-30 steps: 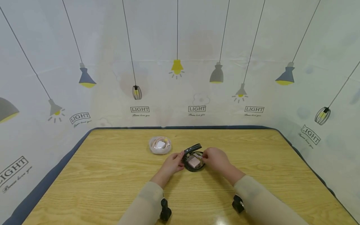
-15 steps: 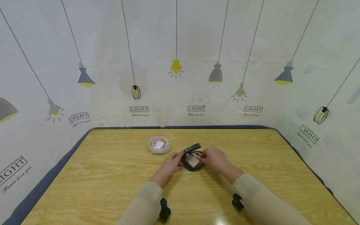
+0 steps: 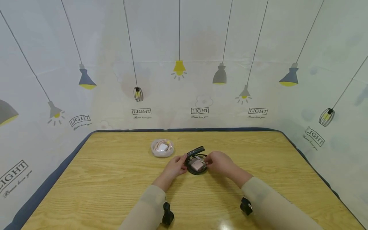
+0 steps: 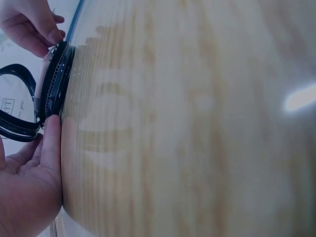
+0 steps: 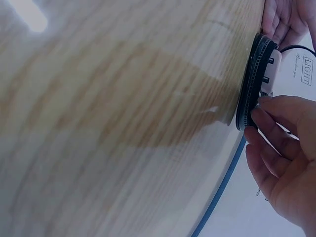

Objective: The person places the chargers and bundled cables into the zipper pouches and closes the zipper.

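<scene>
A round zip case (image 3: 195, 151) with black edges lies on the table with its lid raised. Inside it sits a pink charger (image 3: 197, 164), whose ports face the near side in the right wrist view. A thin whitish cable (image 3: 199, 157) runs beside the charger. My left hand (image 3: 174, 166) holds the case at its left side, thumb near the raised lid and fingers against the base (image 4: 54, 81). With thumb and forefinger, my right hand (image 3: 219, 162) pinches at the cable by the right rim; its fingertips partly hide what lies between them.
A translucent round container (image 3: 162, 148) holding a white charger and a pinkish coiled cable stands behind and left of the case. The wooden table (image 3: 115, 179) ends at a dark blue edge below the lamp-printed backdrop (image 3: 201, 80).
Both hands stay at the case with its lid raised. My right fingers shift slightly at the right rim, and the whitish cable lies closer over the charger. The head view drifts a little.
</scene>
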Tool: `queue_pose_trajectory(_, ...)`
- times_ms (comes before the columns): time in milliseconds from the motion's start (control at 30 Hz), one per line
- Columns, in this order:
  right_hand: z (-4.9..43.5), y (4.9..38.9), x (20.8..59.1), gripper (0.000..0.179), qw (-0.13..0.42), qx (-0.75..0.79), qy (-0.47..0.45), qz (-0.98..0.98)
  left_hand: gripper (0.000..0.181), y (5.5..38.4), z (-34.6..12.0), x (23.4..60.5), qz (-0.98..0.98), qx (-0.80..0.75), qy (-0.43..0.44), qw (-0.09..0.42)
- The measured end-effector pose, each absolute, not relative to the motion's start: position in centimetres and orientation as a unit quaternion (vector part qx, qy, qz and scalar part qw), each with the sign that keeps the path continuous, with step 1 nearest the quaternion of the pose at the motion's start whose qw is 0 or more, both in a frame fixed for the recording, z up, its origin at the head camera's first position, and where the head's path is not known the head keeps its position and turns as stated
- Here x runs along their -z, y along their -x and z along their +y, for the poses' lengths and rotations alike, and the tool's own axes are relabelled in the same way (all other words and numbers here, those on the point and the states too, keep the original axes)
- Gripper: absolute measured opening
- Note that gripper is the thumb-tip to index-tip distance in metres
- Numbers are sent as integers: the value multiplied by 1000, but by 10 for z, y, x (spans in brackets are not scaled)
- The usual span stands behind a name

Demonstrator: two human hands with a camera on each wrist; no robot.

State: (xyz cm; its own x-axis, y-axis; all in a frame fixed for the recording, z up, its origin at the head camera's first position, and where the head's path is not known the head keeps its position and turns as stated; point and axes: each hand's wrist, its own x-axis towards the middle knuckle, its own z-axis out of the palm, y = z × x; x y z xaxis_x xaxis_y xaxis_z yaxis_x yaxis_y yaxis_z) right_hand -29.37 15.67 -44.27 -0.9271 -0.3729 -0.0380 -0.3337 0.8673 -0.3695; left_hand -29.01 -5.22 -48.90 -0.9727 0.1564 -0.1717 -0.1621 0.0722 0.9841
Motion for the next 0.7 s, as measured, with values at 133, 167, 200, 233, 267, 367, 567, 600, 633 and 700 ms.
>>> queue_pose_trajectory(133,156,294,442,14,50,179,179,966,59,291,-53,489,722,-681,2,118)
queue_pose_trajectory(167,155,294,442,14,48,178,176,967,59,291,-53,489,721,-682,2,118)
queue_pose_trajectory(200,155,294,443,14,47,178,173,968,58,291,-53,489,721,-683,2,118)
queue_pose_trajectory(233,154,294,443,13,47,177,172,968,58,291,-53,490,721,-683,2,117)
queue_pose_trajectory(267,154,294,443,13,46,175,169,969,58,291,-53,490,721,-683,3,117)
queue_pose_trajectory(367,154,294,444,11,44,170,172,969,57,291,-52,490,720,-684,6,116)
queue_pose_trajectory(567,157,295,443,13,36,163,189,968,57,290,-51,489,719,-685,4,114)
queue_pose_trajectory(600,158,295,443,14,33,162,192,967,57,290,-51,488,719,-685,3,113)
queue_pose_trajectory(633,160,296,443,15,29,163,192,967,57,290,-52,488,720,-685,2,112)
queue_pose_trajectory(700,163,297,443,16,19,166,193,967,58,289,-52,488,720,-685,0,111)
